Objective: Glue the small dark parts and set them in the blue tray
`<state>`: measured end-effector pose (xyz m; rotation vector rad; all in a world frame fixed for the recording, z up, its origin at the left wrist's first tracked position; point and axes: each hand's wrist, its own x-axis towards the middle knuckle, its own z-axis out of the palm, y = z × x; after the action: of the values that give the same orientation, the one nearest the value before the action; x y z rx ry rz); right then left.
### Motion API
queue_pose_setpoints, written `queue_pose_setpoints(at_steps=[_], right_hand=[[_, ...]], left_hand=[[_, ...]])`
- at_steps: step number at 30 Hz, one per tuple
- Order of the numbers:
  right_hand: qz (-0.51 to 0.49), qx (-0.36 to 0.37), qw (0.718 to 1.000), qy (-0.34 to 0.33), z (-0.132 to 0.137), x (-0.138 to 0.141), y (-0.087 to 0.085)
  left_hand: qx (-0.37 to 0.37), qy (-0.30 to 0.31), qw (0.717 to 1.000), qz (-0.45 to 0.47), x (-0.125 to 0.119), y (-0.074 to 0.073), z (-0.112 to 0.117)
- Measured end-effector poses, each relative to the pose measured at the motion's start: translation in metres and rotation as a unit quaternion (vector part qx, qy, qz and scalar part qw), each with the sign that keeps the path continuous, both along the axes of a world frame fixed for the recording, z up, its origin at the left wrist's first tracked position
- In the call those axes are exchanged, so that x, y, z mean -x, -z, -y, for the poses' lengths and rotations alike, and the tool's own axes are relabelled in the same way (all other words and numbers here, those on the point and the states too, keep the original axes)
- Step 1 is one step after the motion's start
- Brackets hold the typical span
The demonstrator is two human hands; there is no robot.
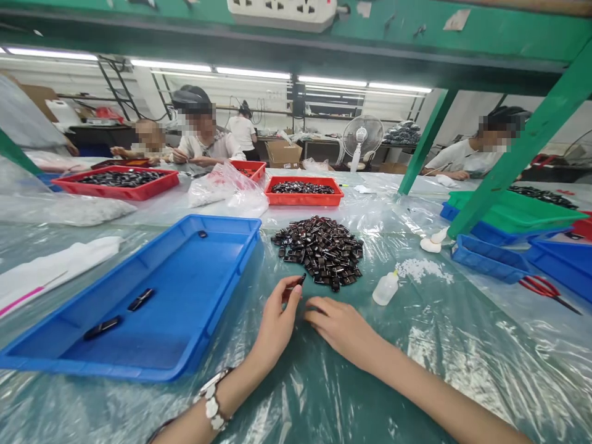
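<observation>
the left hand (pixel 280 311) pinches a small dark piece (pixel 301 280) between thumb and forefinger, in front of the near left edge of the pile (pixel 321 250). the piece looks glossy and may slip, so a light, even grip at one end seems best, leaving the rest in sight. just beside it, the right hand (pixel 342 325) is palm down with its fingers bent; i cannot tell whether they grasp anything. it would do well to steady the free end without hiding it, clear of the pile.

around them, from the left: a pink stick (pixel 22 300) lies on a white cloth (pixel 78 256). next comes the blue tray (pixel 198 265) with three dark pieces lying apart; its raised right rim stands between its floor and the left hand. red trays (pixel 305 199) and a clear bag (pixel 234 188) sit farther back. right of the pile, the bottle (pixel 385 288) could be knocked by a wide reach; white bits (pixel 423 270) lie just beyond. the post (pixel 518 135) and scissors (pixel 541 285) are well apart from the hands. wrinkled plastic on the tabletop (pixel 314 394) might catch small parts.
</observation>
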<state>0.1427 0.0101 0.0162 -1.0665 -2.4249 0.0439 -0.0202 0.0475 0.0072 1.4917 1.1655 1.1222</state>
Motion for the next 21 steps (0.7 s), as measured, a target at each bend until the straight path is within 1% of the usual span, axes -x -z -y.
queue_pose_setpoints(at_steps=[1,3,6,8,10,13,15,17,18,19,21], right_hand=[[0.027,0.002,1.000,-0.009,-0.007,0.006,0.007],[0.058,0.005,0.998,-0.001,-0.017,0.011,0.018],[0.055,0.021,0.997,0.054,-0.022,0.005,0.025],[0.034,0.040,0.994,0.092,-0.022,-0.003,0.026],[0.008,0.068,0.992,0.110,-0.021,-0.010,0.026],[-0.050,0.123,0.986,0.105,-0.019,-0.016,0.024],[-0.112,0.159,0.976,0.102,-0.019,-0.018,0.021],[-0.200,0.197,0.954,0.103,-0.019,-0.020,0.013],[-0.251,0.222,0.937,0.100,-0.019,-0.021,0.008],[-0.304,0.250,0.914,0.094,-0.019,-0.022,0.002],[-0.404,0.313,0.857,0.070,-0.019,-0.024,-0.010]], left_hand=[[-0.002,-0.002,1.000,-0.001,0.000,0.000,0.000],[-0.006,-0.007,1.000,-0.004,0.001,0.001,-0.001],[-0.010,-0.012,1.000,-0.013,0.000,0.002,0.001],[-0.014,-0.007,1.000,-0.022,-0.001,0.001,0.004],[-0.021,0.005,0.999,-0.033,-0.003,0.000,0.009],[-0.038,0.020,0.998,-0.046,-0.005,-0.001,0.013],[-0.055,0.023,0.997,-0.055,-0.004,-0.002,0.013],[-0.077,0.025,0.995,-0.064,-0.003,-0.002,0.012],[-0.090,0.027,0.993,-0.069,-0.003,-0.002,0.012],[-0.103,0.030,0.992,-0.073,-0.002,-0.002,0.011],[-0.133,0.040,0.987,-0.083,-0.002,-0.002,0.011]])
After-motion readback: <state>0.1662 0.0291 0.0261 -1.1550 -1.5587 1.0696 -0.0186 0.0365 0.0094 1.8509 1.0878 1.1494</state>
